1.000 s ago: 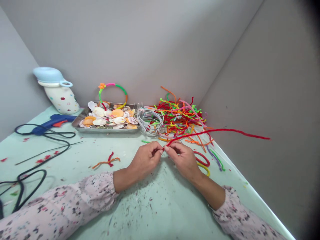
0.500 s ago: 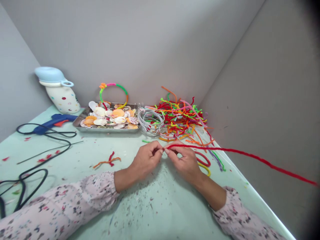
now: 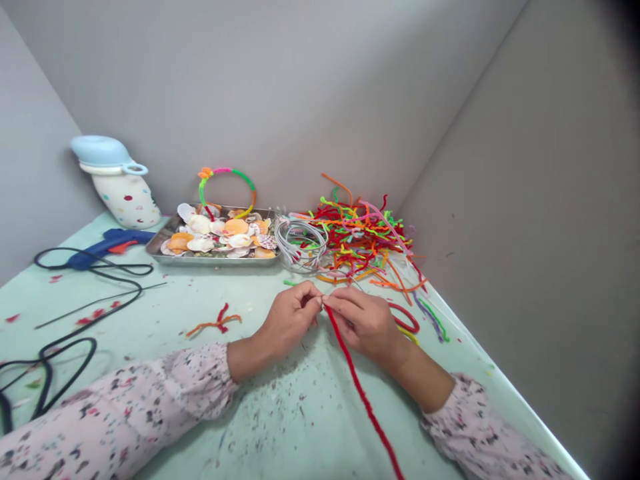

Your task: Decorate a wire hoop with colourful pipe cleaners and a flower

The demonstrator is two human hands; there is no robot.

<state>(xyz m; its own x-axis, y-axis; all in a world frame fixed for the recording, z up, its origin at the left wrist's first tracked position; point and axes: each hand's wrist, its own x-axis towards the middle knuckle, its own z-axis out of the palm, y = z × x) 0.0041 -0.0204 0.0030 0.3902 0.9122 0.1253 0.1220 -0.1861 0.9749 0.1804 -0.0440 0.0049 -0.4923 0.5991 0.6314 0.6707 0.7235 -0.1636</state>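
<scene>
Red pipe cleaner: one, pinched by left hand, right hand.

Two hands, one held red strand, one bottle, one tray, one glue gun, one hoop

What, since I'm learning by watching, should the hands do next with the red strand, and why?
I'd steady the left hand and guide the red strand one small turn with the right hand: both hands' fingertips meet where it emerges, while its long tail trails loose past the picture's bottom edge.
</scene>
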